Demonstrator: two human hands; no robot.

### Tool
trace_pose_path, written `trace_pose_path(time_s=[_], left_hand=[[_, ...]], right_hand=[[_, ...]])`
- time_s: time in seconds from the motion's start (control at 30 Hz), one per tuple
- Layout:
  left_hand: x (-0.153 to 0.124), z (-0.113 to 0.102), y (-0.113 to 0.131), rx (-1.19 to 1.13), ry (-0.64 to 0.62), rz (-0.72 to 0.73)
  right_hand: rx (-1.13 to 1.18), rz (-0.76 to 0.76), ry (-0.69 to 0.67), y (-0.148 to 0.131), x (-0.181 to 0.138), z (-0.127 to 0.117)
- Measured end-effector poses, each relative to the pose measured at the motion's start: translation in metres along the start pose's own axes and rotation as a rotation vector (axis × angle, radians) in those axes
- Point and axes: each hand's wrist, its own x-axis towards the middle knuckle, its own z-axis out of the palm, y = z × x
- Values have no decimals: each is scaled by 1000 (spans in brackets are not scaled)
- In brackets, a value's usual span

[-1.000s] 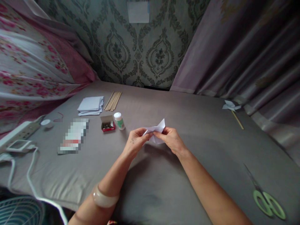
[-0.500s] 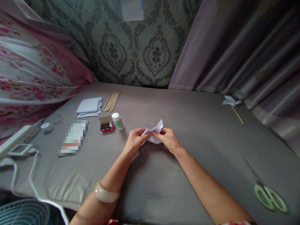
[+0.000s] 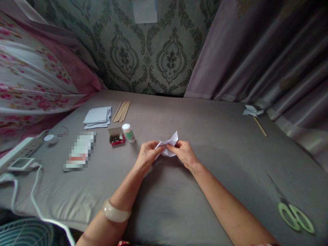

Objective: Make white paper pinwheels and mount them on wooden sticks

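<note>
Between my hands is a folded white paper pinwheel [image 3: 172, 139], its pointed blades sticking up and out. My left hand [image 3: 149, 152] is closed on its left side, thumb pressed near the centre. From the right, my right hand [image 3: 186, 153] pinches the same paper, and both thumbs meet close to the middle. What lies under the thumbs is hidden. Beyond my left hand stand a white bottle with a green label [image 3: 128, 133] and an open red box of small metal pins [image 3: 117, 137].
Wooden sticks [image 3: 122, 111] lie beside a stack of white paper [image 3: 97, 117] at the back left. A pinwheel on a stick [image 3: 252, 111] rests at the far right, green-handled scissors [image 3: 294, 215] nearer. A power strip [image 3: 23, 152] and a pixelated object [image 3: 80, 150] are at left.
Almost nothing differs. Both hands keep their hold on the paper pinwheel in the same place, with only a very slight shift.
</note>
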Motion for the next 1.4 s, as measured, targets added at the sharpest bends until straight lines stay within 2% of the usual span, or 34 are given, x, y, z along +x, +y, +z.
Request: trace_pose_path(time_s=[1.07,1.4], left_hand=[[1,-2,-2,38,15,7],[-6,1,9,-76,-54,12]], right_hand=[[-51,-24,13,3,0,2],[68,20,-74,-19,-5,-1]])
